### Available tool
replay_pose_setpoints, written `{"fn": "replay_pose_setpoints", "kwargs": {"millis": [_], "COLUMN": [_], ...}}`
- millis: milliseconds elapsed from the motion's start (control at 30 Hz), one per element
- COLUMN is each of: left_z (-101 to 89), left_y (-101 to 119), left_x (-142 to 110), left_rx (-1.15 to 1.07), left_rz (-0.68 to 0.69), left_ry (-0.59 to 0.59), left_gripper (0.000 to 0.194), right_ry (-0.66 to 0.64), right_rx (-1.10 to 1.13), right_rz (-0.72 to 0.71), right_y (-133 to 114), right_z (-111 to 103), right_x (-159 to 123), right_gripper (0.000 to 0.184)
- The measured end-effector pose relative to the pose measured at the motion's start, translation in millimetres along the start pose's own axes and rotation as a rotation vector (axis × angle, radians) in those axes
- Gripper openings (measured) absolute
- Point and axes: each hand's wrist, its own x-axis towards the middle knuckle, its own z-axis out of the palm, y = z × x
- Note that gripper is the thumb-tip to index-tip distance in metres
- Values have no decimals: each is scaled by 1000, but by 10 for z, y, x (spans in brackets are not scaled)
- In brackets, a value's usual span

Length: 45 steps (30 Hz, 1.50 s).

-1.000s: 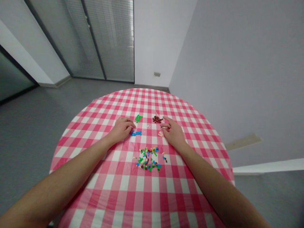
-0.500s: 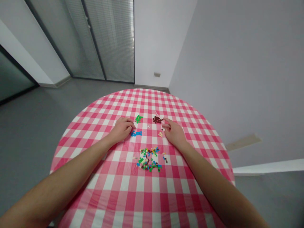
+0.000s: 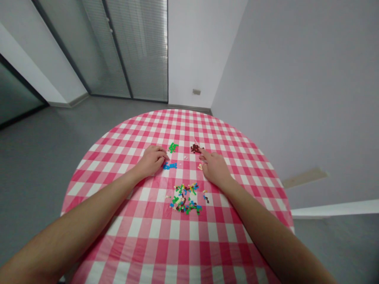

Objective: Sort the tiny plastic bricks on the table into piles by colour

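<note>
Gingham tablecloth, pink and white, covers a round table in a grey room. The left hand is curled, its fingertips just beside the blue bricks (whether it pinches one, I cannot tell). The right hand, holding nothing visible, points a forefinger at the dark brown bricks. A careless wrist drag could smear these tiny piles into the green bricks or the mixed heap.
</note>
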Motion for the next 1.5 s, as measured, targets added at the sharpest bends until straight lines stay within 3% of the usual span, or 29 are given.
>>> {"fn": "replay_pose_setpoints", "kwargs": {"millis": [300, 500, 600, 700, 767, 867, 1000, 1167, 1333, 1500], "left_z": [1, -78, -99, -87, -68, -40, -23, -21, 5, 20], "left_y": [1, 194, 344, 480, 553, 627, 659, 655, 657, 655], "left_x": [-13, -94, -152, -205, -231, -249, -239, -230, -237, -239], "left_rx": [1, -2, -43, -91, -122, -146, -144, -157, -187, -224], "left_rz": [21, 140, 235, 307, 343, 367, 387, 409, 446, 486], "left_ry": [35, -22, -98, -163, -206, -265, -295, -318, -364, -335], "left_gripper": [27, 26, 27, 29, 29, 28, 29, 31, 38, 38], "right_ry": [-26, -29, 58, 83, -11, -256, -467, -510, -505, -563], "right_rx": [-5, 17, 62, 169, 267, 385, 354, 127, 78, 91], "right_rz": [2, -17, -41, -137, -216, -325, -405, -375, -367, -390], "right_y": [-26, -36, -32, -24, -34, -90, -211, -302, -323, -365], "right_z": [60, 76, 49, -62, -182, -368, -469, -401, -374, -397], "right_x": [38, 26, 7, -27, -61, -130, -226, -285, -285, -267], "right_gripper": [76, 75, 63, 37, 26, 21, 14, 11, 11, 18]}}
